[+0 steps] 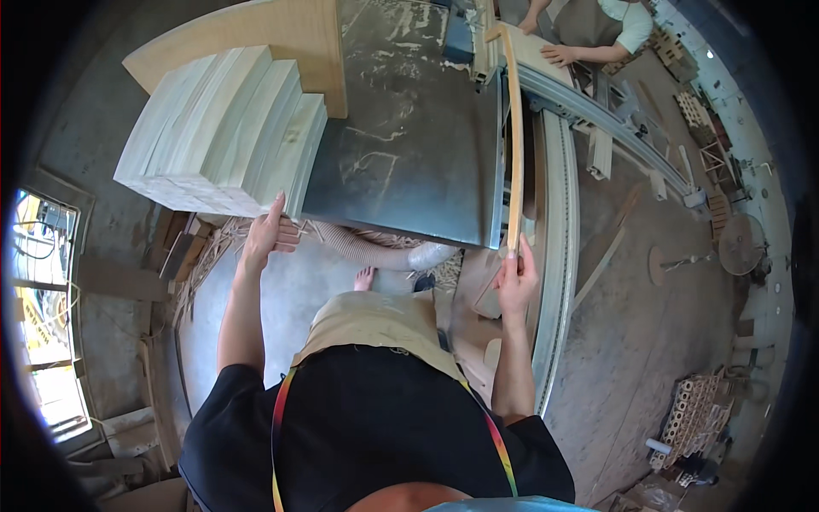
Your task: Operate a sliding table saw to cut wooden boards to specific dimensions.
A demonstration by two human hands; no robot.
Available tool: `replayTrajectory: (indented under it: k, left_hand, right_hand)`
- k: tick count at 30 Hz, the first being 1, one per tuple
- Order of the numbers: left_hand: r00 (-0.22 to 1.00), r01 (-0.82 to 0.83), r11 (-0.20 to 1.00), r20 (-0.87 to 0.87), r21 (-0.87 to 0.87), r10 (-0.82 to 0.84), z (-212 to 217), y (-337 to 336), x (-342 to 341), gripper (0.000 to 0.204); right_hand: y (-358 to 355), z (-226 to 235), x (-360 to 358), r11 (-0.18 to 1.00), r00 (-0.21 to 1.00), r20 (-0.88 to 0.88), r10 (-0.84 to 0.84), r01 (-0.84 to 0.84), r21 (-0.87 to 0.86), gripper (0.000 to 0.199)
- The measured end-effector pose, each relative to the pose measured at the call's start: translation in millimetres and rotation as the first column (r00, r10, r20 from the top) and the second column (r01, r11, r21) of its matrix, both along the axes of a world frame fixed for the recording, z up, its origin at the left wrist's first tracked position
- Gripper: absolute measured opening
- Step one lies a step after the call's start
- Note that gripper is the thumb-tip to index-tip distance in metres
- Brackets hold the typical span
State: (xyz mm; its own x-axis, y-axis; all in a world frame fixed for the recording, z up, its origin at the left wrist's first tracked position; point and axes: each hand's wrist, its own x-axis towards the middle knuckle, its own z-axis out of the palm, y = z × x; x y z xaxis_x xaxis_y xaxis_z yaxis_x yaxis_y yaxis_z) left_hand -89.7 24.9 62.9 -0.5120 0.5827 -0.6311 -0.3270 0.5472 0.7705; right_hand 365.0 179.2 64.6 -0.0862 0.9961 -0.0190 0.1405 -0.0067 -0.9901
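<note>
My right hand (515,277) grips the near end of a long, thin, curved wooden strip (515,136) that stands on edge along the right side of a dark metal machine table (409,128). The strip's far end reaches another person's hand (559,55) at the top of the view. My left hand (269,232) rests with fingers spread against the near edge of a stack of pale curved wooden boards (222,128) lying on the left part of the table. A wider plywood panel (281,30) lies under the stack's far side.
A curved metal rail (559,213) runs along the table's right side. A ribbed dust hose (367,249) and wood shavings lie under the table by my foot. Wooden scraps and small lattice pieces (695,410) sit on the floor at right. A window (43,307) is at left.
</note>
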Motion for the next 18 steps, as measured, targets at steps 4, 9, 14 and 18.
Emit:
replayTrajectory:
  k: [4, 9, 14, 18]
  left_hand:
    - [1.000, -0.020, 1.000, -0.014, 0.021, 0.020, -5.0, 3.2, -4.1, 0.078]
    - [0.995, 0.065, 0.993, -0.085, 0.095, -0.057, -18.2, -3.2, -15.1, 0.078]
    - [0.996, 0.054, 0.994, -0.074, 0.097, -0.047, -20.9, 1.0, -27.7, 0.072]
    - [1.000, -0.022, 0.999, 0.016, 0.036, 0.021, -16.7, 9.1, -30.5, 0.064]
  right_hand:
    - [73.2, 5.2, -17.6, 0.996, 0.977, 0.203, -0.057, 0.042, 0.078, 0.045]
    - [156.9, -7.7, -65.2, 0.943, 0.877, 0.457, -0.148, -0.015, 0.334, 0.044]
    - [218.5, -16.9, -108.6, 0.972, 0.742, 0.660, -0.115, -0.054, 0.230, 0.045]
    - [280.1, -29.9, -136.4, 0.960, 0.729, 0.671, -0.132, -0.073, 0.269, 0.045]
